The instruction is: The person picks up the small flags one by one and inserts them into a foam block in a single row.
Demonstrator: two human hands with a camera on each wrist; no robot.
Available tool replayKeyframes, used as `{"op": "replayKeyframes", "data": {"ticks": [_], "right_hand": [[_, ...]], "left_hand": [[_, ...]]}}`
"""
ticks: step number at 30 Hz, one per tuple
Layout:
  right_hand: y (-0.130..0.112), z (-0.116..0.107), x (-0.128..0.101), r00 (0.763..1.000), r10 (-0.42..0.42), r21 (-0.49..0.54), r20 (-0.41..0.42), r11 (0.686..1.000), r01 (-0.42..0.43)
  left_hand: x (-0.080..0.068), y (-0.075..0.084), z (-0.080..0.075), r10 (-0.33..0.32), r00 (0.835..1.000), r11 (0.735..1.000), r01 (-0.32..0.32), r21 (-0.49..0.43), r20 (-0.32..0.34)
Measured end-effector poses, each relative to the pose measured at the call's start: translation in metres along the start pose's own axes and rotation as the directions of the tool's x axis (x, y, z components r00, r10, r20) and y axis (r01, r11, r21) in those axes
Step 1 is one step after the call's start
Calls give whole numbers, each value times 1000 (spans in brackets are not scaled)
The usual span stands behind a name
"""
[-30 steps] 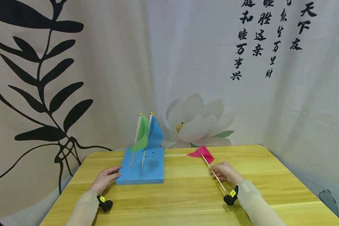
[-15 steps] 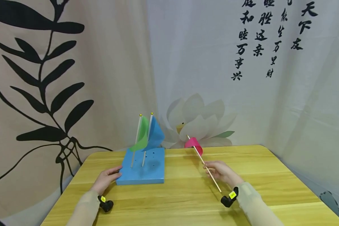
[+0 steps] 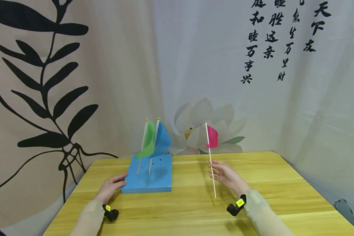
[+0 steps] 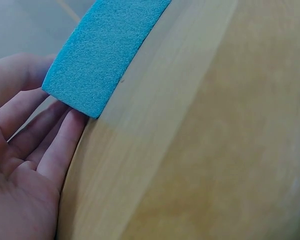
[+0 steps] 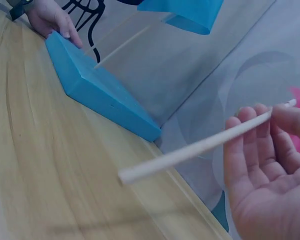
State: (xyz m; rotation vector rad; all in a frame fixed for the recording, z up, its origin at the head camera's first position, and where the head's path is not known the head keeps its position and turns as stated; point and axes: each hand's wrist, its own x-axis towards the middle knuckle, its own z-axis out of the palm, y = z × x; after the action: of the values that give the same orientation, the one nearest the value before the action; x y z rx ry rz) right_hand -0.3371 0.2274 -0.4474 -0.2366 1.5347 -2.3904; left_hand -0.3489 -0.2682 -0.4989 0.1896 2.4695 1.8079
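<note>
In the head view, my right hand (image 3: 225,175) pinches the thin wooden stick of a small pink flag (image 3: 212,136) between thumb and fingertips. The flag stands almost upright, and its bare lower end points down over the table, seen close in the right wrist view as a pale stick (image 5: 195,150). My left hand (image 3: 110,188) rests with fairly straight fingers against the left edge of a blue foam block (image 3: 162,182). A green flag (image 3: 147,139) and a blue flag (image 3: 162,141) stand in the block, leaning slightly. Several small holes show in its top.
The wooden table (image 3: 191,209) has rounded back corners and carries the block left of its middle. Behind it hangs a pale curtain (image 3: 129,65) printed with leaves, a lotus and black writing. Each wrist wears a small black camera (image 3: 235,207).
My right hand has moved a little left and turned the pink flag from a left-leaning slant to nearly upright. My left hand and the foam block have stayed in place.
</note>
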Motion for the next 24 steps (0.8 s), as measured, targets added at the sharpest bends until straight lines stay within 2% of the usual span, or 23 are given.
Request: {"op": "replayKeyframes", "data": {"ticks": [4, 10, 17, 24], "right_hand": [[0, 8, 6, 1000, -16, 31, 26, 999, 15], [-2, 26, 20, 999, -42, 54, 19, 998, 41], [-2, 56, 41, 995, -98, 1, -30, 995, 98], [1, 82, 66, 978, -172, -87, -119, 983, 163]], "left_hand": [[-1, 1, -1, 18, 1000, 1000, -18, 4, 3], [-2, 3, -2, 28, 1000, 1000, -29, 8, 3], [1, -2, -3, 22, 1000, 1000, -22, -5, 2], [3, -5, -2, 17, 1000, 1000, -17, -2, -8]]}}
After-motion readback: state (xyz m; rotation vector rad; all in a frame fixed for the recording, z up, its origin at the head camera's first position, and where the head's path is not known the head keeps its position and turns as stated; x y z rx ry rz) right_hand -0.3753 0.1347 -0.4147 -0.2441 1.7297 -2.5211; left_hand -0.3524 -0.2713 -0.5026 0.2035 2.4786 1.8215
